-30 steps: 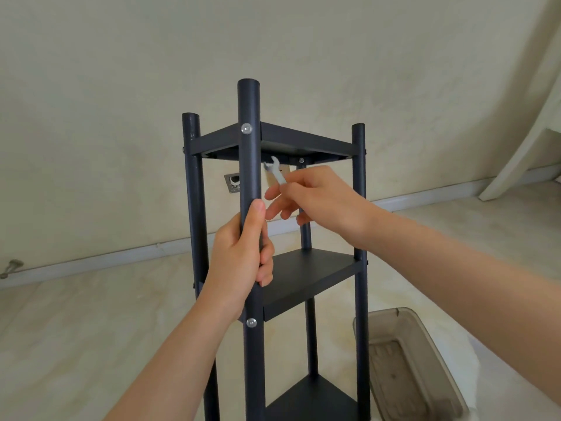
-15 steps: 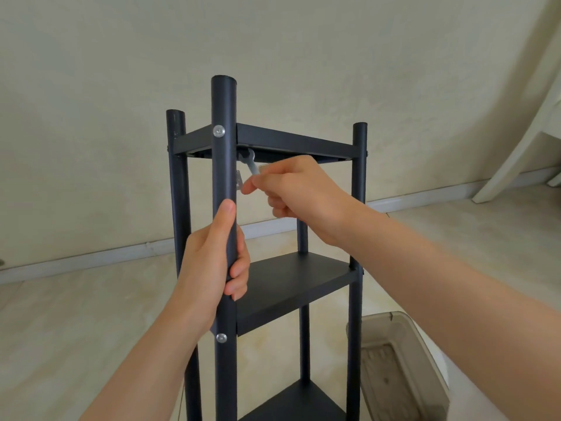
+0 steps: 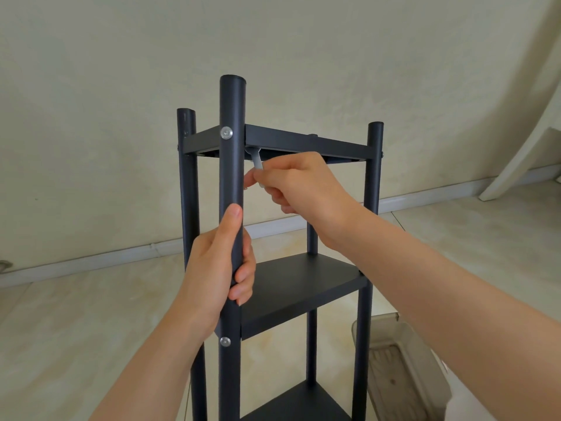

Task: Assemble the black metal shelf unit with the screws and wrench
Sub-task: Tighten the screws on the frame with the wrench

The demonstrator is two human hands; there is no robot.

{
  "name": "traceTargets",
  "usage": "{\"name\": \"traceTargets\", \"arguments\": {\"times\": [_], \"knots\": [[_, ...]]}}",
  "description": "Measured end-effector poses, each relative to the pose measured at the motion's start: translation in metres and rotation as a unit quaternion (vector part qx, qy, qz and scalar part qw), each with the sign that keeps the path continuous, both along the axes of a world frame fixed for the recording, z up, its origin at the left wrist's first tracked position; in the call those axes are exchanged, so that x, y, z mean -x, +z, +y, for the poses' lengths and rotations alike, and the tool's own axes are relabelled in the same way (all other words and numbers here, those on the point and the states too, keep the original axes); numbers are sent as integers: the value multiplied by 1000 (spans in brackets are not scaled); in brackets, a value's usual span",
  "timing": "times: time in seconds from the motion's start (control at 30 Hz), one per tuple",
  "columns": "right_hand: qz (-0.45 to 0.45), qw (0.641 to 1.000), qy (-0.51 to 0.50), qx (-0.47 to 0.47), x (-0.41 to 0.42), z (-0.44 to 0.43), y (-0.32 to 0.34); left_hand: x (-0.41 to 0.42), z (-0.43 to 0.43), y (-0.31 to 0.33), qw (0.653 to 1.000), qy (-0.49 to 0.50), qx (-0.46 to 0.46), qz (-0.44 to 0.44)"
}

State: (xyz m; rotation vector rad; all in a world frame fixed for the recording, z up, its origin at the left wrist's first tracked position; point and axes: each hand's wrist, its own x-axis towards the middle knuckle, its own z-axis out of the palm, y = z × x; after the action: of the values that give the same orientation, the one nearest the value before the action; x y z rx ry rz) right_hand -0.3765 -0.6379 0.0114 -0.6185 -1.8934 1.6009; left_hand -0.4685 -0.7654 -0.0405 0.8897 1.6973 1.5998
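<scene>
A pale, rough wall [image 3: 121, 86] with a white baseboard [image 3: 91, 265] closes the back of the room, and a light tiled floor [image 3: 76, 329] runs toward the camera. The black metal shelf unit [image 3: 368, 189] stands upright on that floor in the middle of the view, its four round posts rising past the top shelf [image 3: 303, 141]. A middle shelf [image 3: 303, 287] sits below, and the corner of a lower one shows at the bottom edge.

The left hand [image 3: 212, 278] is wrapped around the front post [image 3: 232, 177] – thumb laid up along it, fingers curled round the far side – between an upper screw [image 3: 226, 132] at the top shelf's corner and a lower screw [image 3: 225, 341] at the middle shelf's corner.

The right hand [image 3: 303, 189] reaches in from the right, just under the top shelf, and pinches the handle of a small silver wrench [image 3: 256, 161]. The wrench's head is tucked up against the underside of the top shelf, right behind the front post; what it bears on is hidden.

A translucent grey bin [image 3: 403, 369] lies on the floor at lower right, beside the unit. A white slanted frame [image 3: 528, 147] leans at the right edge.
</scene>
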Motion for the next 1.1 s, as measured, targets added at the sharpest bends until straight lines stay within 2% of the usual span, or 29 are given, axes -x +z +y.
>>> {"name": "traceTargets", "arguments": {"times": [0.37, 0.63, 0.8, 1.1], "knots": [[-1, 999, -5, -45, 3, -2, -2, 3, -5, 2, 1000, -4, 4, -3], [33, 996, -10, -85, 10, -9, -3, 3, -10, -4, 994, 44, 36, 95], [40, 989, -7, -140, 14, -11, -8, 6, -11, -6, 996, 42, 44, 70], [94, 960, -110, -239, 30, -18, -23, 5, -13, -5, 994, 32, 64, 82]]}}
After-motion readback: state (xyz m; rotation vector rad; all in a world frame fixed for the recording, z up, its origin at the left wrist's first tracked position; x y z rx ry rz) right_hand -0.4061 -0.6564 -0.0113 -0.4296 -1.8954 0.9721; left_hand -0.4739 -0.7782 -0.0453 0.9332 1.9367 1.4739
